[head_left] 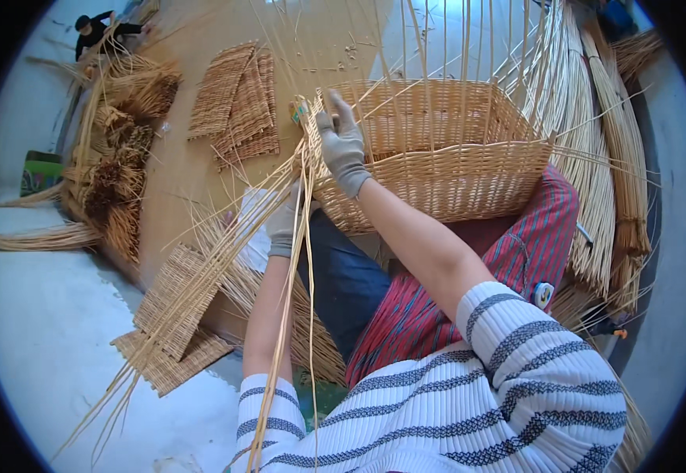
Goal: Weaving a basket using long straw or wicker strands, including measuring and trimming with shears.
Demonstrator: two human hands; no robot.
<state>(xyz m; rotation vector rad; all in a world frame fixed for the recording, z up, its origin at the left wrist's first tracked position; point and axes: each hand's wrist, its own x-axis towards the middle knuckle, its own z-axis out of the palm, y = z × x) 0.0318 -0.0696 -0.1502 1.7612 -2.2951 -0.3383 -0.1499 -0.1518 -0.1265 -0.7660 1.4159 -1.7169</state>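
Note:
A woven wicker basket (437,181) with tall upright rods rests across my lap on red striped cloth (552,197). My right hand (343,142), in a pale grey glove, is at the basket's left end, index finger raised and other fingers bent around the woven strands there. My left hand (286,217), also gloved, is lower, behind long loose strands (224,256) that run from that end toward the lower left; its fingers are hidden. A small teal-and-yellow object (299,110) sits beside the left end, too small to name.
Woven panels (232,94) lie ahead-left; more (171,303) lie by my left arm. Wicker bundles line the left (122,181) and right (571,134). A co-worker (94,33) is at top left. A tape measure (543,295) is near my right leg, a green container (39,169) far left.

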